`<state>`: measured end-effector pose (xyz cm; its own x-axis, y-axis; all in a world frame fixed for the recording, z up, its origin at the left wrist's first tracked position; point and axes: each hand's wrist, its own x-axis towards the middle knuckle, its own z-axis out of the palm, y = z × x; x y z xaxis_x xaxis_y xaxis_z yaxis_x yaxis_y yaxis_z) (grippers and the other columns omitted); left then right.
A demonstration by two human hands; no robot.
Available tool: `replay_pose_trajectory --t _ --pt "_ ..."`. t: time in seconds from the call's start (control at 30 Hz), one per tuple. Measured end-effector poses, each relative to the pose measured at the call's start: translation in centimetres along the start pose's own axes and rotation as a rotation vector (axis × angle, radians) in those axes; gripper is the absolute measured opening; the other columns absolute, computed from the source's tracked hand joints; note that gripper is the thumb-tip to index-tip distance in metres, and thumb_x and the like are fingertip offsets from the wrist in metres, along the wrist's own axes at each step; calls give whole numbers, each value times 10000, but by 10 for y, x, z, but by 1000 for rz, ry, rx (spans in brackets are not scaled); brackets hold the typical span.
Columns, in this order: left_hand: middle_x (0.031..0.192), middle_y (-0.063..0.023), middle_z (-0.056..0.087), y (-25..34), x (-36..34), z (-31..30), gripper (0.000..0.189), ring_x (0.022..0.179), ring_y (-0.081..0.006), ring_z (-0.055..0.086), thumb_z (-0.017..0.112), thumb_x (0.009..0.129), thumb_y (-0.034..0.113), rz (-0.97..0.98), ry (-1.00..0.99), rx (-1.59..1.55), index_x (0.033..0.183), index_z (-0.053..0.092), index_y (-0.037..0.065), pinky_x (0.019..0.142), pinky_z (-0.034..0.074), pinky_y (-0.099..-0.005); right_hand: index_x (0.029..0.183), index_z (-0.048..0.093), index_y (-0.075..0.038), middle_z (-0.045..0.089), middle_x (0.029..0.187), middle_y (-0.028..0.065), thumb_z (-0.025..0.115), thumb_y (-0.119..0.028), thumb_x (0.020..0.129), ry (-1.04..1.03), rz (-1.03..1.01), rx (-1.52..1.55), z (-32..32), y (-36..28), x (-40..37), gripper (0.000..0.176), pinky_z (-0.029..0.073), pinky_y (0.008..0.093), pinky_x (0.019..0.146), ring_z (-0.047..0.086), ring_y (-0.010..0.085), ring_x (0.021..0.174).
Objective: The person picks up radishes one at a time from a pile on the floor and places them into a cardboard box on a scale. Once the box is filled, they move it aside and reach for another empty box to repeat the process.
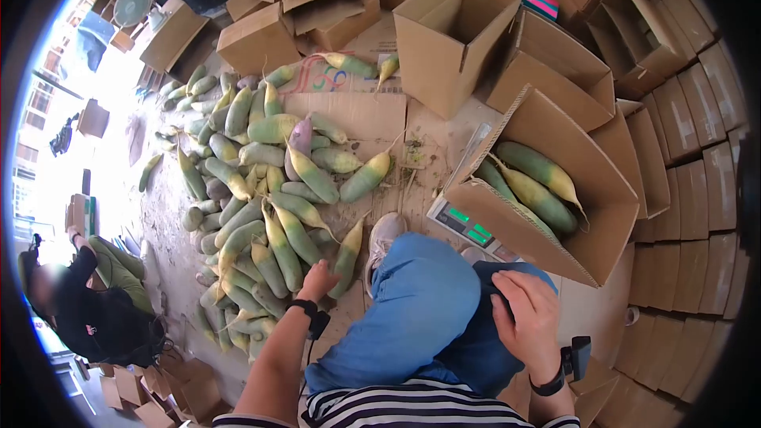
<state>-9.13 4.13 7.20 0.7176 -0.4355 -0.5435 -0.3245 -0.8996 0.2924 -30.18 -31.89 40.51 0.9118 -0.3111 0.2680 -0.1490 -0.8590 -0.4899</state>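
My left hand [319, 280] is at the near edge of a pile of green radishes [258, 154], its fingers curled against one green radish [347, 260]. That radish is pale yellow toward its thin root, which points away from me. The undersides of these fingers are hidden. My right hand [529, 321] rests over my right knee with its fingers stretched out and holds nothing. To the right, an open cardboard box [590, 182] sits tilted on a digital scale [469, 226] with lit green digits. Several green radishes [539, 186] lie inside the box.
Open cardboard boxes [452, 40] stand beyond the scale, and stacked boxes [697, 190] line the right side. A flattened cardboard sheet [357, 115] lies by the pile. Another person [95, 293] sits at the left. A fan [133, 5] stands at the far left.
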Motion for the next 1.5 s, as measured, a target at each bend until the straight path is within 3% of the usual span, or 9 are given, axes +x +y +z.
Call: replay_pose_trajectory --t 0.1,0.4,0.6,0.73,0.9,1.07,1.2,1.33,1.5 --pt "1041 -316 641 8 26 17 633 1011 -439 626 764 726 406 -86 -73 -164 1081 516 -56 868 523 -478 1059 676 -38 669 1026 107 732 -51 745 -25 13 -41 -3 1 0 320 519 364 754 654 288 860" --pt "1034 -287 656 32 34 36 660 985 -406 658 814 660 371 -252 -95 -186 1070 525 -58 849 533 -451 1022 687 -45 679 1014 108 732 -28 722 -10 108 -74 -5 2 3 303 531 363 739 666 281 861" --pt "961 -88 664 22 8 -9 438 852 -161 631 741 793 240 -203 -288 -1071 1097 592 -38 728 522 -304 1066 653 -30 644 1021 83 728 -120 774 13 41 -45 -6 4 4 315 529 340 759 648 248 881" --pt "904 -97 656 -11 -22 -56 408 798 -177 618 742 772 206 -1 -8 -807 1062 592 -38 713 513 -322 1055 659 -32 646 996 76 740 -113 763 48 14 -7 1 5 -3 314 527 341 734 653 242 852" --pt "937 -97 647 -40 -60 -110 429 865 -169 609 738 743 169 -259 98 -651 1090 580 -27 757 508 -309 1065 648 -33 638 1010 68 701 -129 803 53 -21 -15 -1 4 -10 284 518 328 753 633 225 860" --pt "910 -108 637 21 -91 -163 486 851 -219 608 741 700 170 184 158 -581 1113 576 -24 776 500 -358 1118 639 -40 633 1051 70 697 -135 795 55 -33 -2 6 0 -12 341 519 337 743 621 225 845" --pt "1093 -221 574 181 -122 -246 659 991 -378 556 750 615 169 558 598 -96 1216 546 -10 889 452 -470 1215 620 -81 601 1221 96 642 -124 811 300 -173 18 -3 -14 0 408 525 367 853 618 245 1031" --pt "1084 -178 531 286 -161 -301 746 1014 -381 521 790 585 210 895 570 137 1261 536 22 893 427 -493 1321 556 -115 543 1347 122 567 -148 847 411 -356 -194 -40 -44 14 475 488 406 981 560 270 1199" --pt "1221 -168 492 352 -175 -298 804 1086 -393 505 823 622 287 1272 559 420 1323 516 40 967 400 -542 1330 523 -82 598 1073 91 598 -179 795 216 -242 -378 -70 -15 8 549 510 332 767 623 220 906"
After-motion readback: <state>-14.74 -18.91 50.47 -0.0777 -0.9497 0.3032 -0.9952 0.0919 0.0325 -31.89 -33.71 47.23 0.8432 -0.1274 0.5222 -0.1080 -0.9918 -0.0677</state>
